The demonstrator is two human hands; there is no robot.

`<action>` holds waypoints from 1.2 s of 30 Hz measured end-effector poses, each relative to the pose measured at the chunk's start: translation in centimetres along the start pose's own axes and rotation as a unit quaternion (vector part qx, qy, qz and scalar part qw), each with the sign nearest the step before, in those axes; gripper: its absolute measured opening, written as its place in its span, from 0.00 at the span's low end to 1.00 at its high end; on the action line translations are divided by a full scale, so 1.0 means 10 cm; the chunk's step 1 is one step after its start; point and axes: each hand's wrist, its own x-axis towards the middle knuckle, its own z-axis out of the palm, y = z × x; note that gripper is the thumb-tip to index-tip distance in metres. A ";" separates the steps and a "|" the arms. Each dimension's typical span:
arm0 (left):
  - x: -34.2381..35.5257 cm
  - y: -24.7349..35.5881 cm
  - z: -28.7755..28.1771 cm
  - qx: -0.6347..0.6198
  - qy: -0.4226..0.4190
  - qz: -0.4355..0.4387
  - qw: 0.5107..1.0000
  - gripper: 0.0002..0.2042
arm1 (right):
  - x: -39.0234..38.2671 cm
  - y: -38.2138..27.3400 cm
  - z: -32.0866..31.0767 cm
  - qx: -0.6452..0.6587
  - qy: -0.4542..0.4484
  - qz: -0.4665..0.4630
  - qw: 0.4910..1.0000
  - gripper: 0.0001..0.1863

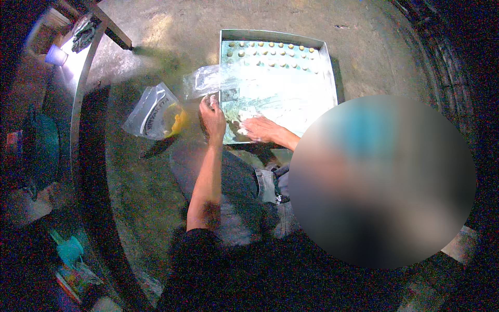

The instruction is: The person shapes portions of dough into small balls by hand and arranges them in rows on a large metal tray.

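Observation:
A shallow metal tray (pixel 331 78) with raised sides lies in front of me, its middle brightly lit. Rows of small pale balls (pixel 273 52) sit along its far end. Near the tray's close left corner, my right hand (pixel 261 129) rests low with its fingers stretched flat over a white, powdery or doughy patch (pixel 249 115). What lies under those fingers is hidden. My left hand (pixel 212 118) is at the tray's left side, fingers curled in and whitened at the tips. Whatever they hold is too small to make out.
Left of the tray, a clear plastic bag (pixel 152 115) with yellow contents lies on the floor (pixel 161 67). Another clear plastic bag (pixel 208 80) overlaps the tray's left rim. A lit bench (pixel 78 62) with a pale cup (pixel 56 55) stands far left. A round blur covers the right side.

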 end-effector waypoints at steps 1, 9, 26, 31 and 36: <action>0.00 -0.02 0.03 -0.005 0.002 0.001 1.000 0.23 | 0.00 0.04 -0.01 0.041 0.019 -0.011 0.999 0.28; -0.03 0.01 -0.04 0.005 -0.001 -0.015 1.000 0.23 | 0.04 -0.34 -0.18 0.128 0.188 0.092 0.969 0.38; -0.49 0.74 -0.17 0.026 -0.118 0.232 0.965 0.22 | -0.25 -0.16 -0.21 0.756 0.413 0.146 0.486 0.39; -0.67 1.14 0.20 0.065 -0.335 0.333 0.879 0.19 | -0.66 0.88 0.36 0.627 0.382 0.168 0.658 0.36; -0.64 0.91 -0.01 0.092 -0.354 0.359 0.858 0.11 | -0.40 -0.01 -0.20 0.630 0.378 0.208 0.646 0.39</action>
